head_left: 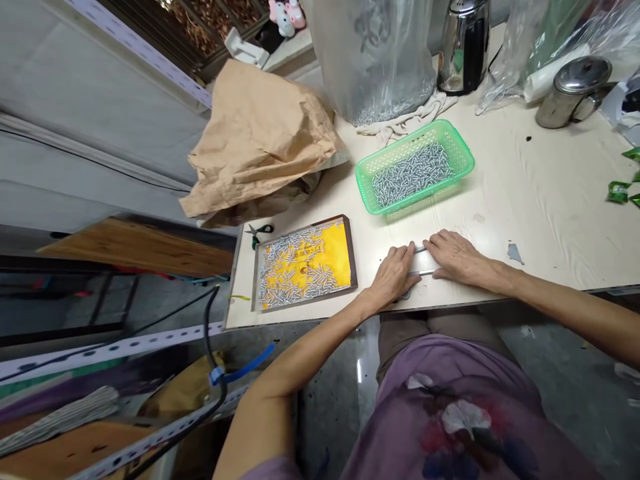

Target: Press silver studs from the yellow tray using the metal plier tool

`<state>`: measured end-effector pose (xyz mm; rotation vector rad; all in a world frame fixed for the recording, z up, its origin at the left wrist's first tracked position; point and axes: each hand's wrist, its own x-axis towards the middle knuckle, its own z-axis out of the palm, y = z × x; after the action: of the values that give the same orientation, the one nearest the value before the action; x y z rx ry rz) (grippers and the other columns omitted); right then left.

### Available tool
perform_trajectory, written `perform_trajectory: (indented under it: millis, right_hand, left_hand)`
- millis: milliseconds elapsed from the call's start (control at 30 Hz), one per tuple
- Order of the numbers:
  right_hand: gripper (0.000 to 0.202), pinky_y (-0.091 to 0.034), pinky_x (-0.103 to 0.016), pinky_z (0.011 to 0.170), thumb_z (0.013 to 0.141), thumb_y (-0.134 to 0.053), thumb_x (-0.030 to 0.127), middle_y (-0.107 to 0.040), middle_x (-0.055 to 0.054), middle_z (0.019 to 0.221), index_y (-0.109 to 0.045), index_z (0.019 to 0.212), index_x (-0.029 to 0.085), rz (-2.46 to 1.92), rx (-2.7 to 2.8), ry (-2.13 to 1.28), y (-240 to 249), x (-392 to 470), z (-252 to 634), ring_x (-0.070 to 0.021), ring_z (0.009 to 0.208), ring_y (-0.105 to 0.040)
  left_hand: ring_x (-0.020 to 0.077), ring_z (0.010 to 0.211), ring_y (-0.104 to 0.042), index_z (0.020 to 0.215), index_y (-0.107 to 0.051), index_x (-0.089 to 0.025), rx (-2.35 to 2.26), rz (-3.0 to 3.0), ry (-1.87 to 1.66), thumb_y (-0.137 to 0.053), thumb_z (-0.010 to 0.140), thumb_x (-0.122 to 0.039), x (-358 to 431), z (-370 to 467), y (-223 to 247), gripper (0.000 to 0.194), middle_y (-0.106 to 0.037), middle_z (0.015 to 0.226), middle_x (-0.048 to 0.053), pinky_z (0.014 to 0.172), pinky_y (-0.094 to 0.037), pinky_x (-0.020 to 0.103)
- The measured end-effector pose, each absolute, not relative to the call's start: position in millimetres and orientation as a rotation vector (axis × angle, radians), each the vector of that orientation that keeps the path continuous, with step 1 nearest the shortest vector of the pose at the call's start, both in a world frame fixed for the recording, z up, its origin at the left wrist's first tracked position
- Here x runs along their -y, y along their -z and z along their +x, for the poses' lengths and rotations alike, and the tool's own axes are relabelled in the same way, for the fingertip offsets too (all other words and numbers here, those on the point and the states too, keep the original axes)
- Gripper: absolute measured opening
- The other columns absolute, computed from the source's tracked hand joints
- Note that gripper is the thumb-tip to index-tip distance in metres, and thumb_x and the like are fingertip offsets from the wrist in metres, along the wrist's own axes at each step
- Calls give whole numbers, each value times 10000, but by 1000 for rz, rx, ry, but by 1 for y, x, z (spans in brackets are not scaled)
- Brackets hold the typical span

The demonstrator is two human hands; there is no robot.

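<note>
My left hand (396, 275) rests near the table's front edge, its fingers closed on the left end of a thin metal frame (424, 272). On the frame's right end, my right hand (453, 258) is closed too. Two parallel bars of the frame show between the hands; the rest lies under my fingers. To the left, a shallow tray (354, 267) with a yellow bottom holds many small metal pins (320, 283). Behind my hands, a green plastic basket (367, 193) contains a heap of similar metal pins (415, 175).
Dark-handled scissors (263, 229) lie left of the tray. Behind are a crumpled brown paper bag (265, 133), a large clear plastic bag (375, 60), a cloth (410, 121), a kettle (465, 47) and a metal pot (570, 93). A grey scrap (514, 253) lies beyond my right wrist.
</note>
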<state>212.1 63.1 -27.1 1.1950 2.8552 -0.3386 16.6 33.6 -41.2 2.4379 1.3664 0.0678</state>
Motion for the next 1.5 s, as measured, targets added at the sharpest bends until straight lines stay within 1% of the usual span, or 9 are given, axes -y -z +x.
perform_trajectory:
  millis: [400,567,733,833,933,1033,1233,1333,1500]
  right_hand:
    - [108,-371,-314,715,898,-610,218,-641,-104,885,-682,917,139,1186,-2804,464,26,-65,210,-227,881,-545]
    - [188,-359,-313,721,941,-520,197,-645,-103,841,-691,886,138,1222,-2784,443,25,-64,206,-220,852,-548]
    - [294,-395,-325,795,852,-670,310,-635,-134,1005,-657,1064,105,1272,-2833,407,22,-69,215,-254,948,-527]
    - [546,-412,-355,812,777,-727,473,-613,-161,1062,-618,1149,88,1206,-2872,453,22,-81,227,-285,966,-516]
    - [436,-412,-342,817,872,-626,398,-621,-150,1047,-609,1185,95,1150,-2885,528,24,-92,234,-260,944,-532]
    - [236,-401,-330,813,923,-502,202,-641,-129,996,-665,1072,118,1270,-2876,453,30,-103,233,-240,941,-535]
    - [247,-369,-339,717,924,-459,150,-651,-123,951,-705,946,158,1425,-2815,200,25,-112,202,-249,902,-517]
    - [224,-343,-331,705,924,-503,177,-642,-117,1048,-711,1005,197,1087,-2926,237,11,-95,170,-244,949,-504]
    - [240,-323,-338,697,910,-513,145,-641,-112,962,-713,790,200,549,-2979,274,5,-67,123,-229,947,-510]
  left_hand:
    - [228,957,-517,1011,-641,-189,-1373,2376,112,-565,920,-293,-49,35,28,158,-594,908,64,757,-481,315]
    - [223,954,-533,944,-663,-182,-1428,2335,134,-558,926,-291,-51,38,29,152,-617,900,66,731,-479,294]
    - [248,1100,-553,1203,-584,-167,-1454,2395,-50,-563,921,-277,-43,34,41,303,-630,1196,117,922,-508,401]
    - [285,1341,-429,1329,-490,-146,-1420,2434,-322,-458,958,-216,-26,35,59,379,-482,1434,180,1074,-422,500]
    - [274,1437,-326,1351,-475,-148,-1337,2452,-481,-341,974,-140,-4,42,78,401,-437,1479,191,1122,-381,515]
    - [271,1413,-379,1331,-502,-170,-1317,2434,-522,-334,982,-159,13,50,89,388,-496,1435,181,1131,-368,542]
    - [263,1321,-494,1273,-549,-162,-1316,2368,-517,-334,994,-204,14,58,84,354,-597,1312,167,1140,-344,567]
    - [270,1239,-552,1210,-589,-128,-1298,2333,-504,-350,981,-190,11,62,78,337,-636,1223,167,1084,-431,509]
    - [206,910,-657,1151,-649,-176,-1079,2331,-449,-368,960,-200,37,47,73,342,-696,963,111,891,-554,374]
